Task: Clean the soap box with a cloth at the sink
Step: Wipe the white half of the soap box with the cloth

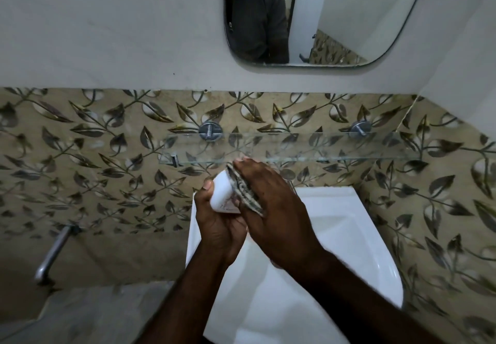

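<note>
Over sink (362,236), flat right hand (273,209) presses cloth (245,192) against soap box (222,194).

left hand (218,225) gripping soap box (224,196), right hand (271,209) pressing cloth (245,190)
</note>
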Tool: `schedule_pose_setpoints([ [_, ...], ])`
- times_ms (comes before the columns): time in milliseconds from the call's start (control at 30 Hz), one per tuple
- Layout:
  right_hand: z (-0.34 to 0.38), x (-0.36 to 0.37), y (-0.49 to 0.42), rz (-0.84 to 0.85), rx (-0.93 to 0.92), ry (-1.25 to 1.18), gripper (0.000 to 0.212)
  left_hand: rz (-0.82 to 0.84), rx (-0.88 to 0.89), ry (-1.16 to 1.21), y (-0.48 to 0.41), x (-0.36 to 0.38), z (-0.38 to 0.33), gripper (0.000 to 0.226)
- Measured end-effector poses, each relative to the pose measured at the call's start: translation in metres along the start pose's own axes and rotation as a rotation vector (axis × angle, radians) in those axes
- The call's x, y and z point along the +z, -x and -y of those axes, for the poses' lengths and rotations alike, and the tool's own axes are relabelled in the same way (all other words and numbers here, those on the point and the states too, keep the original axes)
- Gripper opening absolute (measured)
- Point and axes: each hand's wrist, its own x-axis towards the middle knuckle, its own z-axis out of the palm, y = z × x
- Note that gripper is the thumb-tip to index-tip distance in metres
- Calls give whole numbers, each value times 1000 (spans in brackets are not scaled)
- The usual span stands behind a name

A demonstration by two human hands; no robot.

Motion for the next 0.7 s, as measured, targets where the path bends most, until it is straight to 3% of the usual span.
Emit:
schedule_pose_setpoints([
  [167, -34, -6, 4, 84, 318, -306, 53, 57, -28, 36, 2, -11, -6, 58],
  [267, -42, -11, 2, 95, 357, -543, 48, 70, -110, 61, 1, -11, -8, 57],
  [367, -49, -17, 1, 82, 355, -615, 47, 97, -231, -112, -6, -16, -12, 68],
  [433, -56, -27, 1, 91, 335, -521, 48, 92, -291, -287, -10, -27, -18, 83],
  [533, -67, -46, -4, 254, 203, -122, 50, 57, -357, -474, -16, -40, -33, 99],
  [600, -70, -49, -6, 386, 72, 104, 52, 48, -300, -792, -20, -34, -42, 82],
  [700, -60, -46, -8, 432, 13, 116, 51, 262, -246, -1404, -22, -22, -48, 79],
])
